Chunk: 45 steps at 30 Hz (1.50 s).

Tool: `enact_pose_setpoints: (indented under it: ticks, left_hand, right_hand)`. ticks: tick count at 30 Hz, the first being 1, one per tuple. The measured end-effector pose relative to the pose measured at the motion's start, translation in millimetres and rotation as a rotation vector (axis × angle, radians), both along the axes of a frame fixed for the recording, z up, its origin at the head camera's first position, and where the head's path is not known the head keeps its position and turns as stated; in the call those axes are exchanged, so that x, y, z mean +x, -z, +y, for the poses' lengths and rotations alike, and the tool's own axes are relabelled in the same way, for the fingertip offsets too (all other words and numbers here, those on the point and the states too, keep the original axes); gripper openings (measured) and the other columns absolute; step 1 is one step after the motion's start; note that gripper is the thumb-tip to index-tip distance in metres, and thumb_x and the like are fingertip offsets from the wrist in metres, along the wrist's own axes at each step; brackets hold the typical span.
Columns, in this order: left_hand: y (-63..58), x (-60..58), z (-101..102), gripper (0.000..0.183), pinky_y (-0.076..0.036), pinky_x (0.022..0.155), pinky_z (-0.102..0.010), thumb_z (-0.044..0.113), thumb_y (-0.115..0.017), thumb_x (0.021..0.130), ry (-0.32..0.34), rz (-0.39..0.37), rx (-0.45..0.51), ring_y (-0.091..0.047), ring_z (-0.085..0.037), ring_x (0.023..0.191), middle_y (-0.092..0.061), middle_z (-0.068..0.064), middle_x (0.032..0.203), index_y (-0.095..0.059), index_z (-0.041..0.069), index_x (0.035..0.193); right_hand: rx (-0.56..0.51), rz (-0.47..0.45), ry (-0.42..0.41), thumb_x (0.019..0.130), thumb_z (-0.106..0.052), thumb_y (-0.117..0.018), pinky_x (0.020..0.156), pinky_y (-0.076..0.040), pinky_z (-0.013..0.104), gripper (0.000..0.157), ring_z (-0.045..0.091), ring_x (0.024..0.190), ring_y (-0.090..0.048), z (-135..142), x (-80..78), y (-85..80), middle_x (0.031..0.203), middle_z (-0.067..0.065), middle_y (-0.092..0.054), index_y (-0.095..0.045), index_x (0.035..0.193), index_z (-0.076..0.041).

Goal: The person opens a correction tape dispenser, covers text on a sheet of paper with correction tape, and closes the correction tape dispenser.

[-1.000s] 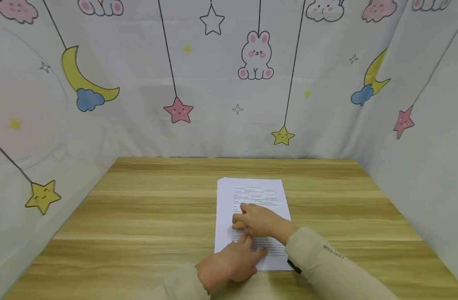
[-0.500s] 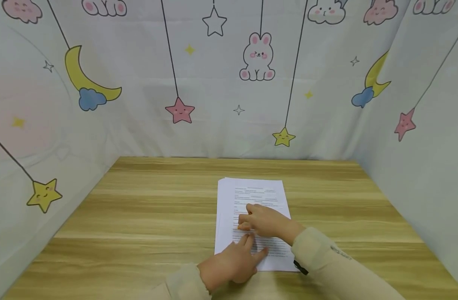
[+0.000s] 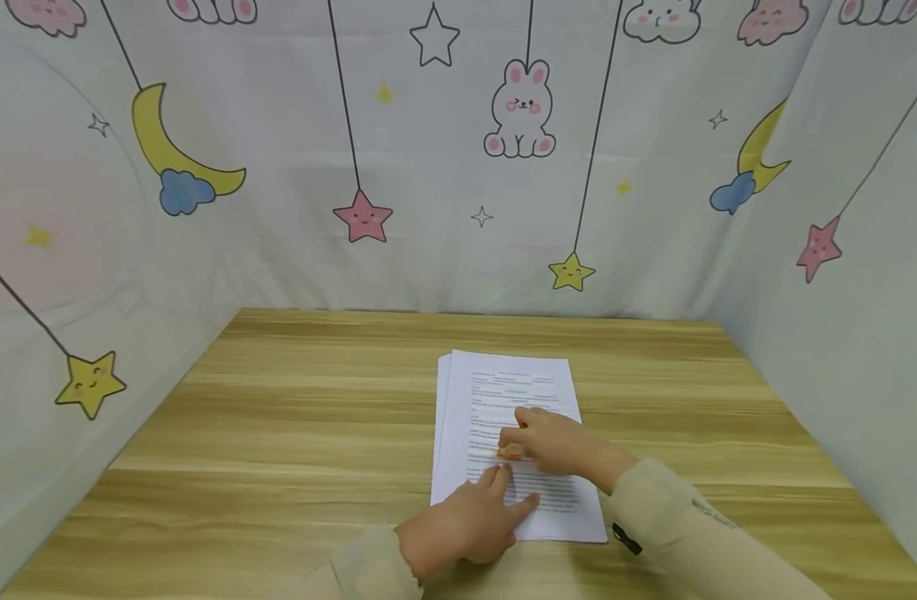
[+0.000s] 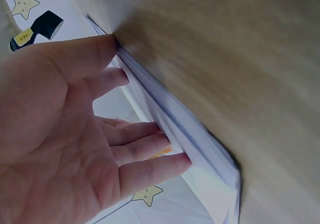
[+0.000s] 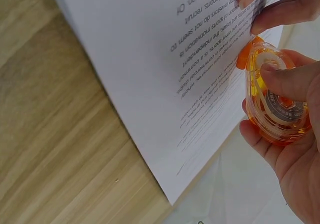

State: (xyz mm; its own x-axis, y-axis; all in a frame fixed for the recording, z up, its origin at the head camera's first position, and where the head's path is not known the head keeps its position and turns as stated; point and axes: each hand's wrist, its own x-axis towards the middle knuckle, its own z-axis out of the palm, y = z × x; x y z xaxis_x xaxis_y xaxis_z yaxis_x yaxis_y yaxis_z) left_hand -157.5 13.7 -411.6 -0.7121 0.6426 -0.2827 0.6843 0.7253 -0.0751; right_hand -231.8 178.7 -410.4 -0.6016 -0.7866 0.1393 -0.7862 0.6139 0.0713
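Observation:
A stack of printed paper (image 3: 458, 417) lies on the wooden table, its top sheet slightly askew over those below. My right hand (image 3: 559, 442) grips an orange see-through correction tape dispenser (image 5: 275, 97), the thumb on its upper side and fingers beneath. The dispenser's orange tip (image 5: 244, 57) is at the lines of text, around the middle of the page. Just below it, my left hand (image 3: 469, 521) rests on the lower part of the sheet with fingers spread. In the left wrist view, the fingertips (image 4: 182, 161) reach over the edge of the stack and hold nothing.
The wood-grain table (image 3: 316, 400) extends on both sides of the paper. White cloth (image 3: 443, 275) printed with stars, moons and rabbits encloses the back and sides. A black strap piece (image 3: 627, 538) sits under the right sleeve.
My right hand has moved rightward across the page with the correction tape dispenser. The top sheet has shifted slightly right over the stack. My left hand has stayed nearly in place.

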Motion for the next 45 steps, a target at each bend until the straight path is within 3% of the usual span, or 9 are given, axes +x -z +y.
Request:
enact_pose_setpoints:
  ticks: [9, 19, 26, 29, 38, 45]
  left_hand:
    - [-1.1, -0.8, 0, 0.053, -0.047, 0.093, -0.041, 0.043, -0.051, 0.091, -0.002, -0.027, 0.0, -0.032, -0.024, 0.134, -0.029, -0.01, 0.147, -0.031, 0.042, 0.14]
    - [-0.4, -3.0, 0, 0.053, -0.048, 0.091, -0.04, 0.043, -0.052, 0.091, -0.001, -0.018, -0.002, -0.032, -0.024, 0.134, -0.029, -0.01, 0.147, -0.032, 0.042, 0.14]
    - [1.5, -4.3, 2, 0.053, -0.05, 0.088, -0.036, 0.043, -0.054, 0.09, 0.026, -0.007, 0.009, -0.035, -0.024, 0.131, -0.032, -0.011, 0.144, -0.035, 0.042, 0.139]
    - [1.7, -4.8, 2, 0.052, -0.05, 0.088, -0.035, 0.043, -0.055, 0.089, 0.02, -0.005, 0.014, -0.036, -0.024, 0.13, -0.034, -0.011, 0.143, -0.037, 0.042, 0.138]
    - [-1.0, -5.7, 1, 0.054, -0.05, 0.086, -0.032, 0.044, -0.057, 0.087, 0.026, 0.01, 0.005, -0.037, -0.022, 0.129, -0.03, -0.005, 0.147, -0.037, 0.043, 0.137]
    - [-2.7, -5.3, 2, 0.053, -0.049, 0.088, -0.033, 0.043, -0.057, 0.087, 0.028, 0.007, 0.008, -0.038, -0.022, 0.127, -0.032, 0.001, 0.146, -0.037, 0.042, 0.136]
  right_hand:
    - [0.011, 0.011, 0.018, 0.089, -0.025, -0.057, 0.058, -0.039, 0.02, 0.006, 0.008, 0.064, -0.038, 18, 4.3, 0.5, 0.078, -0.003, -0.043, -0.059, 0.095, -0.023]
    - [-0.052, 0.047, -0.006, 0.086, -0.021, -0.062, 0.055, -0.038, 0.019, 0.01, 0.008, 0.064, -0.041, 32, 5.2, 1.4, 0.077, -0.003, -0.044, -0.061, 0.096, -0.024]
    - [-0.251, -0.121, 0.072, 0.08, 0.003, -0.062, 0.058, -0.033, 0.015, 0.034, 0.003, 0.066, -0.032, 48, 4.9, 2.5, 0.076, -0.006, -0.042, -0.063, 0.104, -0.022]
    - [-0.301, -0.138, 0.11, 0.08, 0.005, -0.063, 0.059, -0.033, 0.016, 0.036, 0.004, 0.067, -0.032, 54, 6.5, -0.9, 0.077, -0.006, -0.043, -0.063, 0.106, -0.021]
    - [-0.235, -0.094, 0.177, 0.081, -0.001, -0.065, 0.057, -0.033, 0.016, 0.031, 0.004, 0.066, -0.034, 63, 10.7, -0.4, 0.079, -0.006, -0.044, -0.063, 0.105, -0.021]
    - [-0.202, -0.011, 0.15, 0.078, -0.002, -0.068, 0.056, -0.031, 0.015, 0.032, 0.004, 0.064, -0.033, 69, 15.0, 5.4, 0.077, -0.007, -0.043, -0.064, 0.102, -0.022]
